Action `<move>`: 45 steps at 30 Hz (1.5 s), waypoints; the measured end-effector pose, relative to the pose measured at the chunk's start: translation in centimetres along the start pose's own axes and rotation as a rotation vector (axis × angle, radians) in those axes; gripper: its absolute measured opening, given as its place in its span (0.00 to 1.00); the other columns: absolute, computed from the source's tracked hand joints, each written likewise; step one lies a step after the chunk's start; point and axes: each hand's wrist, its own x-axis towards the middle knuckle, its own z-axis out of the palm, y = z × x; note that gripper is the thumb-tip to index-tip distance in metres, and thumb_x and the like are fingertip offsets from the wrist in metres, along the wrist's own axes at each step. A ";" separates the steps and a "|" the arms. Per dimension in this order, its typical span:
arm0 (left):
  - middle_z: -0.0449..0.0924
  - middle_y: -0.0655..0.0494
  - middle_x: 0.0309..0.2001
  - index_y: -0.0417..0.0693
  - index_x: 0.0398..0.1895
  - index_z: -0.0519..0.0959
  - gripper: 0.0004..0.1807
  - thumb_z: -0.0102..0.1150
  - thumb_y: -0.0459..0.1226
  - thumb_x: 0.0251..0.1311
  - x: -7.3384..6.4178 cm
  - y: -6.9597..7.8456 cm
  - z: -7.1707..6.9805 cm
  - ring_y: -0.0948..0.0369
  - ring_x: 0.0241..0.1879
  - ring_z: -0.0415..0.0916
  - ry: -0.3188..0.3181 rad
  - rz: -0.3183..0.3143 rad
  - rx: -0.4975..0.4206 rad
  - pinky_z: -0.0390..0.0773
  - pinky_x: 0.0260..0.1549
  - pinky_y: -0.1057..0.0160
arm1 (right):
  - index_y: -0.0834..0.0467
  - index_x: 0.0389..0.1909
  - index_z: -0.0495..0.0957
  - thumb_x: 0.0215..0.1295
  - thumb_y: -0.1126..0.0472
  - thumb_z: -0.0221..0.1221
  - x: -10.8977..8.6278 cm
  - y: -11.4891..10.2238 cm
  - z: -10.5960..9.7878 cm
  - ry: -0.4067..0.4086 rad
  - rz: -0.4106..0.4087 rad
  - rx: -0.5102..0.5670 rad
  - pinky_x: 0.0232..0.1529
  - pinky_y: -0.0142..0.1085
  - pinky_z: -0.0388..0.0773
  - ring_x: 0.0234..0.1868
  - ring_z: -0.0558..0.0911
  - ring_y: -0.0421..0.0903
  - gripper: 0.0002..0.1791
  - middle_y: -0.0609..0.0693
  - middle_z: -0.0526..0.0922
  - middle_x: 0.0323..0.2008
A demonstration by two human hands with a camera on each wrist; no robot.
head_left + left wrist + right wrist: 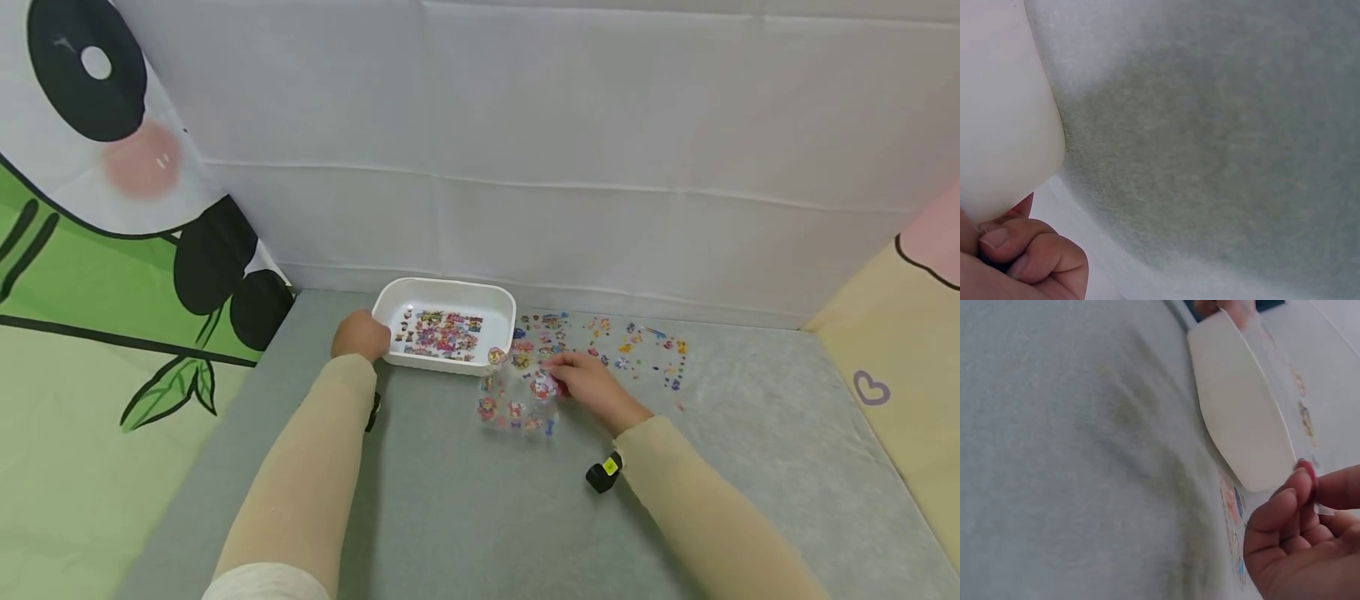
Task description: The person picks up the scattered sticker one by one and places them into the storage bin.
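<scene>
My left hand grips the left end of a white plastic tray; in the left wrist view its curled fingers are at the tray's corner. A sheet of colourful cartoon stickers lies inside the tray. Just right of the tray, my right hand pinches a clear sticker sheet between thumb and fingers, with the sheet hanging toward me. In the right wrist view, a small red edge and a bit of clear film show at the fingertips; most of the sheet is out of that view.
More clear sheets with small coloured stickers lie on the grey tabletop, right of the tray and behind my right hand. A white cloth backdrop rises behind the tray. Printed cartoon panels border the table's sides.
</scene>
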 end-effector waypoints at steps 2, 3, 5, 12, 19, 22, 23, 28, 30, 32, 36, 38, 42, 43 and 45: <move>0.81 0.37 0.52 0.31 0.62 0.75 0.22 0.48 0.35 0.70 -0.1 0.1 0.0 0.47 0.44 0.76 -0.002 -0.005 -0.004 0.80 0.46 0.48 | 0.65 0.52 0.82 0.78 0.64 0.51 0.3 -0.5 0.1 -0.014 -0.012 -0.010 0.41 0.41 0.77 0.34 0.75 0.45 0.13 0.53 0.79 0.35; 0.81 0.37 0.51 0.31 0.62 0.75 0.22 0.48 0.34 0.70 -0.1 0.1 -0.1 0.47 0.44 0.76 -0.002 -0.007 -0.005 0.80 0.46 0.48 | 0.65 0.52 0.82 0.79 0.64 0.51 0.4 -0.7 0.1 -0.021 -0.016 -0.020 0.41 0.42 0.78 0.34 0.76 0.45 0.13 0.53 0.79 0.36; 0.81 0.37 0.51 0.31 0.61 0.76 0.21 0.48 0.34 0.70 -0.1 0.1 -0.1 0.47 0.44 0.77 -0.004 -0.009 -0.009 0.80 0.44 0.49 | 0.64 0.51 0.81 0.79 0.63 0.50 0.7 -1.2 0.2 -0.030 -0.019 -0.040 0.43 0.44 0.78 0.35 0.76 0.46 0.13 0.53 0.80 0.37; 0.81 0.37 0.50 0.31 0.60 0.76 0.21 0.48 0.34 0.70 0.1 0.0 -0.1 0.47 0.43 0.76 -0.010 -0.003 -0.001 0.80 0.43 0.49 | 0.63 0.50 0.82 0.78 0.62 0.53 1.9 -3.1 0.9 -0.052 -0.036 -0.070 0.47 0.48 0.79 0.36 0.78 0.46 0.13 0.53 0.83 0.39; 0.81 0.37 0.51 0.30 0.60 0.76 0.21 0.48 0.34 0.70 -0.3 0.4 -0.4 0.47 0.44 0.77 -0.015 -0.006 0.007 0.80 0.46 0.48 | 0.66 0.50 0.81 0.79 0.63 0.52 2.6 -4.8 1.2 -0.084 -0.082 -0.074 0.50 0.52 0.79 0.35 0.77 0.45 0.12 0.54 0.82 0.38; 0.81 0.37 0.51 0.30 0.60 0.76 0.21 0.48 0.34 0.70 -0.4 0.6 -0.5 0.47 0.44 0.77 -0.014 -0.007 0.013 0.80 0.46 0.48 | 0.66 0.50 0.81 0.79 0.64 0.51 3.0 -5.3 1.4 -0.086 -0.090 -0.097 0.47 0.51 0.78 0.33 0.75 0.45 0.13 0.54 0.81 0.38; 0.81 0.37 0.51 0.30 0.60 0.76 0.21 0.48 0.34 0.70 -0.4 0.6 -0.5 0.47 0.44 0.77 -0.014 -0.006 0.015 0.80 0.46 0.48 | 0.66 0.50 0.81 0.79 0.65 0.50 3.1 -5.4 1.5 -0.085 -0.090 -0.107 0.46 0.50 0.78 0.33 0.75 0.45 0.13 0.54 0.81 0.37; 0.81 0.36 0.51 0.29 0.60 0.76 0.21 0.48 0.33 0.69 -0.2 0.5 -0.4 0.46 0.44 0.77 -0.017 0.007 0.023 0.80 0.47 0.48 | 0.67 0.53 0.80 0.78 0.65 0.49 4.1 -6.0 1.8 -0.066 -0.070 -0.115 0.40 0.40 0.77 0.32 0.75 0.44 0.14 0.53 0.80 0.34; 0.81 0.35 0.52 0.29 0.60 0.76 0.21 0.48 0.33 0.69 0.0 0.4 -0.4 0.46 0.44 0.77 -0.020 0.009 0.025 0.80 0.47 0.47 | 0.66 0.52 0.80 0.78 0.65 0.48 4.5 -6.2 1.9 -0.059 -0.064 -0.114 0.40 0.39 0.78 0.33 0.76 0.43 0.14 0.52 0.80 0.35; 0.81 0.35 0.52 0.29 0.60 0.76 0.21 0.48 0.34 0.69 0.1 0.3 -0.4 0.46 0.44 0.77 -0.021 0.007 0.026 0.80 0.47 0.47 | 0.67 0.52 0.80 0.77 0.66 0.48 4.9 -6.3 2.1 -0.048 -0.061 -0.106 0.40 0.40 0.79 0.33 0.76 0.43 0.15 0.53 0.81 0.36; 0.81 0.36 0.51 0.30 0.60 0.76 0.21 0.48 0.34 0.69 0.4 -0.1 -0.2 0.46 0.44 0.76 -0.020 0.011 0.022 0.80 0.47 0.47 | 0.68 0.52 0.80 0.77 0.65 0.48 5.8 -6.3 2.2 -0.016 -0.046 -0.088 0.44 0.44 0.80 0.33 0.77 0.43 0.15 0.55 0.82 0.38; 0.81 0.36 0.52 0.30 0.60 0.76 0.22 0.48 0.34 0.69 0.4 -0.2 -0.1 0.46 0.44 0.76 -0.023 0.016 0.021 0.80 0.47 0.47 | 0.67 0.52 0.81 0.78 0.64 0.49 6.2 -6.3 2.3 -0.001 -0.037 -0.091 0.44 0.46 0.80 0.32 0.78 0.44 0.15 0.55 0.82 0.37; 0.81 0.36 0.53 0.30 0.61 0.76 0.22 0.48 0.34 0.70 0.3 0.0 -0.1 0.46 0.45 0.76 -0.030 0.012 0.022 0.79 0.49 0.46 | 0.65 0.52 0.81 0.78 0.62 0.50 6.9 -6.7 2.4 0.034 -0.039 -0.115 0.38 0.43 0.77 0.31 0.77 0.47 0.14 0.55 0.81 0.35; 0.81 0.36 0.53 0.30 0.61 0.76 0.22 0.48 0.34 0.70 0.3 0.0 -0.2 0.46 0.45 0.76 -0.031 0.011 0.024 0.79 0.50 0.46 | 0.64 0.52 0.81 0.78 0.61 0.50 7.1 -6.9 2.4 0.045 -0.042 -0.126 0.36 0.41 0.76 0.31 0.76 0.47 0.15 0.55 0.81 0.36; 0.81 0.36 0.53 0.30 0.61 0.75 0.22 0.48 0.34 0.70 0.2 0.2 -0.3 0.46 0.45 0.76 -0.033 0.007 0.025 0.79 0.50 0.46 | 0.63 0.52 0.82 0.78 0.61 0.49 7.3 -7.5 2.6 0.059 -0.047 -0.156 0.35 0.38 0.74 0.32 0.75 0.46 0.15 0.55 0.82 0.39</move>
